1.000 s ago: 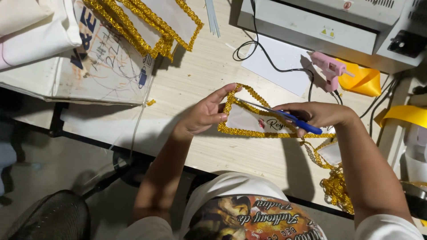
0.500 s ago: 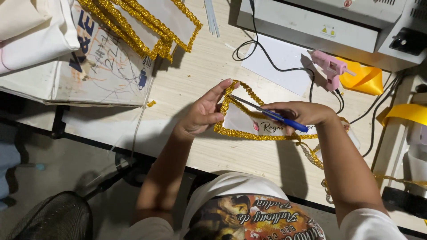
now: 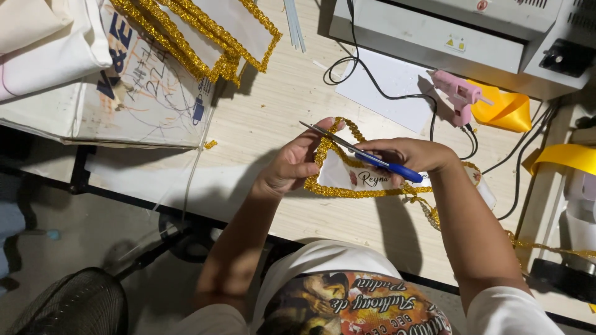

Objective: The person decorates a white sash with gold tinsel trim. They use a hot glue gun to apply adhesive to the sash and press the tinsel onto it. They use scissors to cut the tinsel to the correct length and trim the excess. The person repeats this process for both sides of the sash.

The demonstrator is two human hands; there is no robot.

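Note:
My left hand (image 3: pixel 292 164) pinches the left edge of a small white card (image 3: pixel 344 177) bordered with gold glitter trim, held just above the wooden table (image 3: pixel 273 118). In my right hand (image 3: pixel 406 155) is a pair of blue-handled scissors (image 3: pixel 357 154). Their blades point left and lie across the upper trim of the card, beside my left thumb. A loose tail of gold trim (image 3: pixel 434 211) runs from the card's right corner toward the table's right side.
A stack of gold-trimmed white cards (image 3: pixel 205 34) lies on a printed sheet (image 3: pixel 143 87) at the upper left. A pink glue gun (image 3: pixel 458 93), its black cord (image 3: pixel 372 80), yellow ribbon (image 3: pixel 506 108), and a grey machine (image 3: pixel 447 31) fill the upper right. A fan (image 3: pixel 68 304) stands on the floor below.
The scissor blades have slid left across the card's top edge toward my left thumb. Both hands hold the card in much the same place.

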